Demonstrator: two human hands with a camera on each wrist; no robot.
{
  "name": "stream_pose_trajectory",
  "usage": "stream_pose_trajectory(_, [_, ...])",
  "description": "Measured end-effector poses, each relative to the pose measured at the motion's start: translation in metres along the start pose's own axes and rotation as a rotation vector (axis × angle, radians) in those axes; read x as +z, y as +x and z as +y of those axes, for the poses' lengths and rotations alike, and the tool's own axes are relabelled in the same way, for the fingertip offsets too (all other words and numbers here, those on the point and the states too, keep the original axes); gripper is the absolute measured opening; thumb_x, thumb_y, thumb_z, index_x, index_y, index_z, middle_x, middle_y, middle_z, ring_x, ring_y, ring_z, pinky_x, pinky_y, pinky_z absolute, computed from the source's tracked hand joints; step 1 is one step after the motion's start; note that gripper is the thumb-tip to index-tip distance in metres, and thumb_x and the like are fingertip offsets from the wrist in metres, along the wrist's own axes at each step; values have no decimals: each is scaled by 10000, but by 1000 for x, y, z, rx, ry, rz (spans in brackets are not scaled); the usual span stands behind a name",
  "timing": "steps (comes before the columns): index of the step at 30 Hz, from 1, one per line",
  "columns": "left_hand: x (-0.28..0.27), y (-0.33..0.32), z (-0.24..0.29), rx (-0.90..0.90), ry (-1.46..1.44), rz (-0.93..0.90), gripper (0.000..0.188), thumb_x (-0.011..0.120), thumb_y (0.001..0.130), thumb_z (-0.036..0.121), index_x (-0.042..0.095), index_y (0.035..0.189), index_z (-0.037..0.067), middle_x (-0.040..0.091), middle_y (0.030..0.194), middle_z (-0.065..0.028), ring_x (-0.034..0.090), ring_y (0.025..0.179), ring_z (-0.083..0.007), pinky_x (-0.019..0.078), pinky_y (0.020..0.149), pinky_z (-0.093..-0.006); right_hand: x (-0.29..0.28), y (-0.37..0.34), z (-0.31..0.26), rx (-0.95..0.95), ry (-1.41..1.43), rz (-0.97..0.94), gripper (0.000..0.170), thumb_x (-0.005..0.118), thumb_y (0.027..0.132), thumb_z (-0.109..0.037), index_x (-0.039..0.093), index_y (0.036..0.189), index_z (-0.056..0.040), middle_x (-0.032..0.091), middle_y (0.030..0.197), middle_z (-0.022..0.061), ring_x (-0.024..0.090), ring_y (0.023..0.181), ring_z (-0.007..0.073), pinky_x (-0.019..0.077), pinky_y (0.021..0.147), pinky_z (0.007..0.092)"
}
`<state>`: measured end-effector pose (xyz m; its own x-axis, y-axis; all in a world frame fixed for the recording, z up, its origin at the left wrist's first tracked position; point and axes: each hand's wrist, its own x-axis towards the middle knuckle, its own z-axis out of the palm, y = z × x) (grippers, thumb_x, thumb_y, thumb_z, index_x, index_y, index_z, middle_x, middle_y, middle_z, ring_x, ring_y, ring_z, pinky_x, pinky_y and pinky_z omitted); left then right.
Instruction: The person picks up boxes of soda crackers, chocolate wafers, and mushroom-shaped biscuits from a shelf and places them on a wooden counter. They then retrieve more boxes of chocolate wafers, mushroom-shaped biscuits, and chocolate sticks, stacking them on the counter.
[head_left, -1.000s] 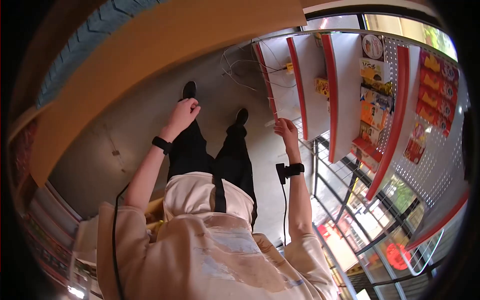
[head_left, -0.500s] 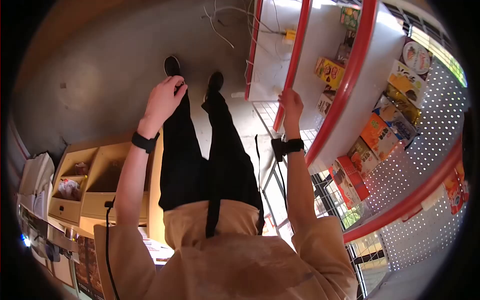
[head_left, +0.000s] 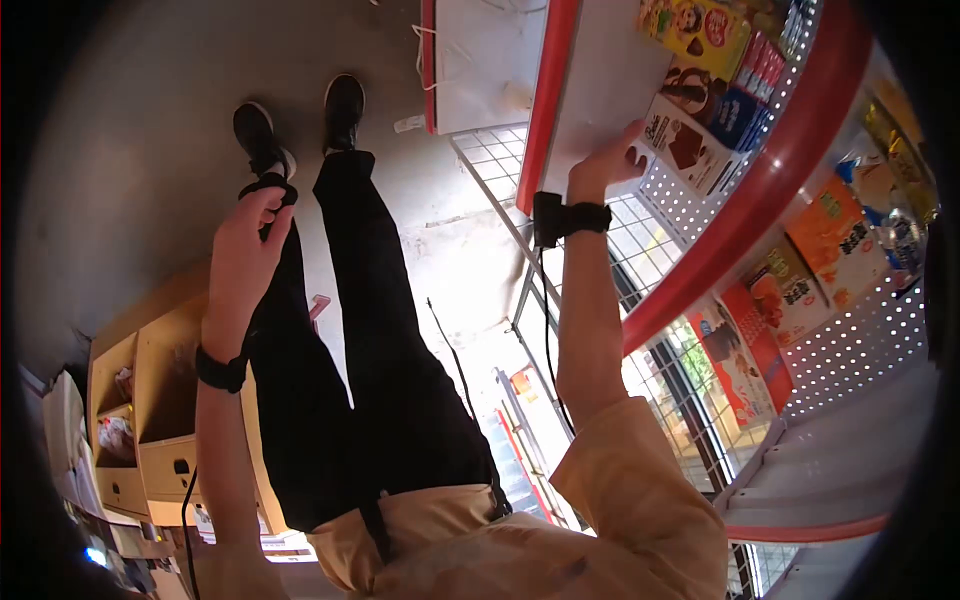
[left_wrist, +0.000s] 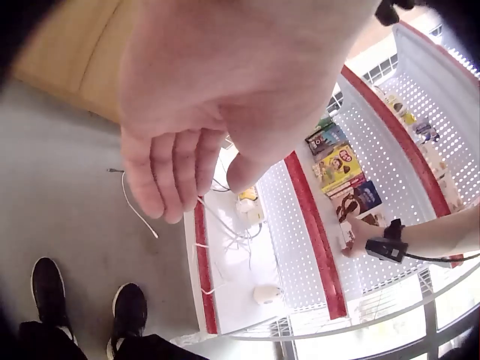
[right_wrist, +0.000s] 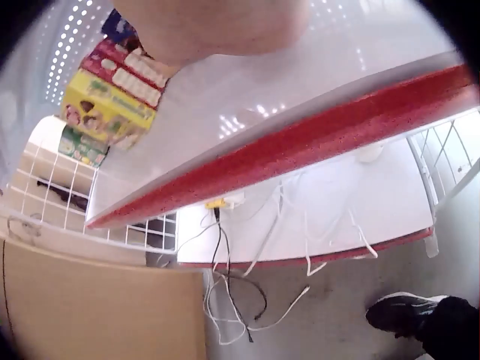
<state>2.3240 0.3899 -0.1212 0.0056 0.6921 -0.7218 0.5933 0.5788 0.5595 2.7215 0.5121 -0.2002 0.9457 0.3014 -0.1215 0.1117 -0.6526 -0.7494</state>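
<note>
Head: right fingers [head_left: 626, 141] by white box [head_left: 688, 148]

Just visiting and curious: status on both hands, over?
Right hand at the brown-and-white box on the shelf; grip unclear. Left hand relaxed, empty. No obstruction visible.

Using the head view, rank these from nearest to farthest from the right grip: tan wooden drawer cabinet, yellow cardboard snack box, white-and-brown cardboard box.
1. White-and-brown cardboard box: right beside the right grip, toward picture right; contact is unclear.
2. Yellow cardboard snack box: farther along the same white shelf, toward picture top.
3. Tan wooden drawer cabinet: far across, at picture lower left.
</note>
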Motion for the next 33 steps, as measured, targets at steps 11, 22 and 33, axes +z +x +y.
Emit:
stream_pose_trajectory(11, [7, 12, 8, 92, 117, -132, 187, 603, 869, 122, 587, 1031, 29, 655, 873, -111, 632, 747, -209, 492, 692, -297, 4, 54, 0, -101, 512, -160, 651, 692, 808, -239, 262, 1267, -73, 386, 1309, 117, 501, 1074, 269, 486, 922, 387])
stream_pose_trajectory(22, [1, 28, -19, 97, 174, -211, 159, 609, 858, 118, 592, 989, 28, 645, 813, -101, 625, 699, -215, 494, 648, -295, -17, 90, 2, -334, 416, -390, 361, 614, 851, -183, 478, 1169, -79, 569, 1110, 70, 541, 1030, 175, 449, 877, 334])
stream_pose_trajectory(33, [-13, 33, -36, -9, 151, -213, 175, 594, 874, 136, 595, 1015, 32, 649, 872, -96, 629, 749, -213, 496, 676, -305, -24, 82, -2, -241, 307, -399, 391, 563, 866, -211, 482, 1218, -63, 545, 1151, 80, 516, 1066, 174, 405, 908, 331])
